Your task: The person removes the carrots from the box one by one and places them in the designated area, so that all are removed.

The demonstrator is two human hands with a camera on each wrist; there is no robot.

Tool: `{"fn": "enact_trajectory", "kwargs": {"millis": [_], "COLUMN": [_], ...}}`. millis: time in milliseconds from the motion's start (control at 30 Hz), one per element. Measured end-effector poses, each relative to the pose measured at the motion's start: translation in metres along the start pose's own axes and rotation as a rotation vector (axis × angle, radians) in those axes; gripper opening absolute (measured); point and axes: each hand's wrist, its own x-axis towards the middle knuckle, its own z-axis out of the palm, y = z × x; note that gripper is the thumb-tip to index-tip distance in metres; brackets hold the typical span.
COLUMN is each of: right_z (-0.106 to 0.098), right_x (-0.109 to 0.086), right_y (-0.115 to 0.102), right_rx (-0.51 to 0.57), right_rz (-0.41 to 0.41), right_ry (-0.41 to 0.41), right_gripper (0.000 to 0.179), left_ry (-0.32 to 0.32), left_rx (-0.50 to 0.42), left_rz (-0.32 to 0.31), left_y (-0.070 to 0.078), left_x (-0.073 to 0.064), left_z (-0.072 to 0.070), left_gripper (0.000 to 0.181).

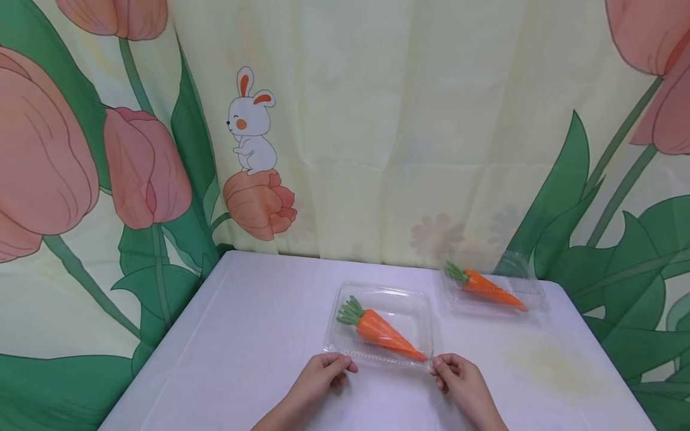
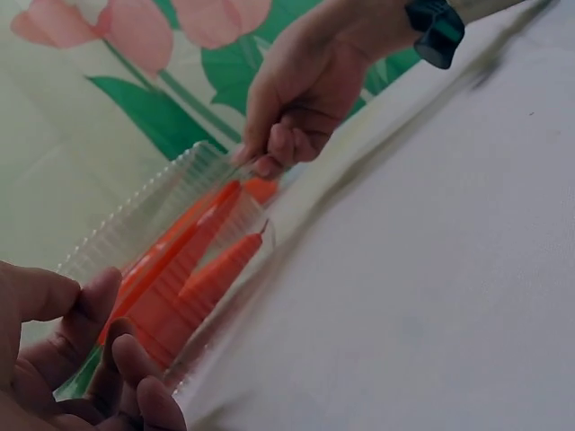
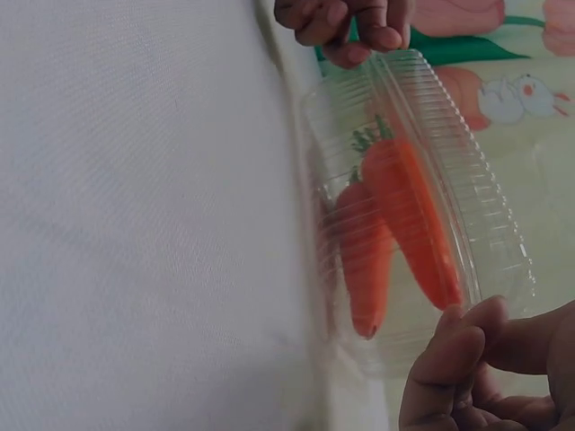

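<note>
A clear plastic clamshell container (image 1: 412,314) lies on the table in front of me. An orange carrot (image 1: 385,332) with a green top lies slantwise in it, its tip toward the front right corner. My right hand (image 1: 458,380) pinches that corner between thumb and forefinger, as the right wrist view also shows (image 3: 490,368). At the front left, my left hand (image 1: 326,374) has thumb and forefinger together at the container's edge, its other fingers curled. In the left wrist view, two orange carrot shapes (image 2: 220,274) show through the ribbed clear wall.
Farther back on the right stands a second clear container (image 1: 530,293) with another carrot (image 1: 487,287). A white cloth covers the table (image 1: 259,323). Behind it hangs a curtain (image 1: 350,149) printed with tulips and a rabbit. A dark band (image 2: 436,31) circles the right wrist.
</note>
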Motion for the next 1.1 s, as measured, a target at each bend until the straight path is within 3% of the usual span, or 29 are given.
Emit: {"fn": "enact_trajectory", "kwargs": {"millis": [267,400,533,767,933,1100], "right_z": [-0.009,-0.014,-0.019,-0.021,-0.020,-0.023], "right_x": [0.000,-0.001,-0.001,-0.001,-0.003,-0.003], "right_y": [0.000,0.002,0.004,0.010,0.013,0.011], "right_rx": [-0.010,-0.021,-0.023,0.051,0.114,0.066], "right_rz": [0.011,0.003,0.005,0.012,0.029,0.031], "right_ry": [-0.005,0.000,-0.002,0.024,0.019,0.010], "right_gripper": [0.026,0.025,0.026,0.028,0.028,0.032], "left_ry": [0.040,0.085,0.108,0.036,-0.008,0.000], "left_rx": [0.024,-0.037,-0.119,-0.266,-0.272,-0.258], "left_rz": [-0.037,-0.067,-0.050,-0.039,-0.057,-0.043], "left_y": [0.001,0.001,-0.001,-0.003,0.001,0.005], "left_x": [0.001,0.003,0.008,0.020,0.024,0.027], "left_z": [-0.016,-0.023,-0.031,-0.034,-0.033,-0.031], "left_gripper": [0.028,0.025,0.025,0.039,0.048,0.044]}}
